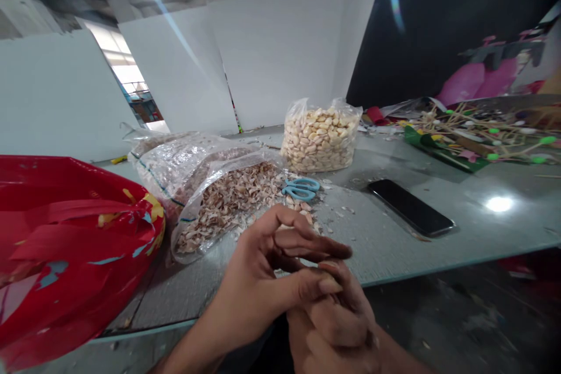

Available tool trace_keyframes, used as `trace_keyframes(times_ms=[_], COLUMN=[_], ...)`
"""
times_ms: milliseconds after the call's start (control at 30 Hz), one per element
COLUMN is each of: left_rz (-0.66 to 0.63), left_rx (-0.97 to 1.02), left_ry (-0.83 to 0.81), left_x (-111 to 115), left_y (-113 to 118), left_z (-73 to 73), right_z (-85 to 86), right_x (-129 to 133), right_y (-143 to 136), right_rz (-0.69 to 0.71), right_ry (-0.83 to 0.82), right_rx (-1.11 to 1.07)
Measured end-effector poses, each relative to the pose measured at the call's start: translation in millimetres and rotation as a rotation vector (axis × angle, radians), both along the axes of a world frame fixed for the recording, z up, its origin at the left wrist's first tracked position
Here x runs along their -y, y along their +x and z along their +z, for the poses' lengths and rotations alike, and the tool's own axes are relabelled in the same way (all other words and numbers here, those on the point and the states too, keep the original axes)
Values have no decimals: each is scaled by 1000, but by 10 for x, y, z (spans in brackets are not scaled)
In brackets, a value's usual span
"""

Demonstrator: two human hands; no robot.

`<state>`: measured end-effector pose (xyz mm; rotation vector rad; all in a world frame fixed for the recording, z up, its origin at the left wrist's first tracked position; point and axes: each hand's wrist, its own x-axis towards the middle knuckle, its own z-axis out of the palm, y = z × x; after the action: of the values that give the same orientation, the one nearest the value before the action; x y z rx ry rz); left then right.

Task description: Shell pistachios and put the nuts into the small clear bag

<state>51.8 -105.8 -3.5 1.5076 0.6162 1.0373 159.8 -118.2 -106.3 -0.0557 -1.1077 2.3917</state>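
My left hand (280, 272) and my right hand (337, 315) meet in front of the table's edge. The left thumb presses toward the right fingertips, its other fingers curled over. My right hand is closed, and what lies between the fingers is hidden. Just beyond them, a few unpeeled garlic cloves (302, 208) lie among bits of skin. Blue-handled scissors (301, 188) rest beside an open clear bag of garlic skins (232, 198). Farther back stands a clear plastic bag of peeled garlic cloves (322, 137).
A red plastic bag (79, 245) bulges at the left, near another clear bag (175, 155). A black phone (412, 205) lies on the grey table (460, 245). Sticks with coloured tips (482, 134) are heaped at the right. White panels (293, 52) stand behind.
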Motion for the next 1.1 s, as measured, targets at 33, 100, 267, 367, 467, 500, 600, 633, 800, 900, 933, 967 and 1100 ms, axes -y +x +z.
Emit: trace_keyframes(times_ms=[33, 100, 267, 367, 467, 500, 600, 633, 800, 900, 933, 967, 1100], left_rz=[89, 249, 476, 541, 565, 564, 537, 526, 499, 510, 517, 524, 523], left_rx=[-23, -76, -223, -325, -387, -397, -415, -421, -424, -422, -429, -439, -469], left_ry=[59, 193, 511, 659, 783, 819, 868, 865, 839, 832, 827, 823, 832], left_x=[16, 50, 104, 106, 103, 102, 95, 92, 79, 91, 98, 105, 122], left_y=[-3, -6, -23, -45, -68, -74, -86, -89, -98, -91, -88, -84, -73], left_z=[14, 34, 30, 28, 41, 47, 66, 71, 84, 80, 78, 76, 68], right_z=[-4, 39, 346, 462, 483, 483, 499, 508, 500, 410, 370, 327, 135], right_x=[-32, -102, -208, -211, -195, -188, -166, -159, -172, -201, -206, -206, -164], right_y=[12, 43, 87, 73, 77, 85, 115, 122, 123, 120, 122, 125, 144], right_rz=[104, 302, 390, 351, 342, 340, 336, 331, 380, 459, 478, 498, 487], right_ry=[-58, -185, -206, -178, -187, -196, -227, -254, -308, -307, -341, -378, -514], right_rx=[-63, -234, -534, -672, -717, -712, -702, -707, -721, -686, -663, -645, -556])
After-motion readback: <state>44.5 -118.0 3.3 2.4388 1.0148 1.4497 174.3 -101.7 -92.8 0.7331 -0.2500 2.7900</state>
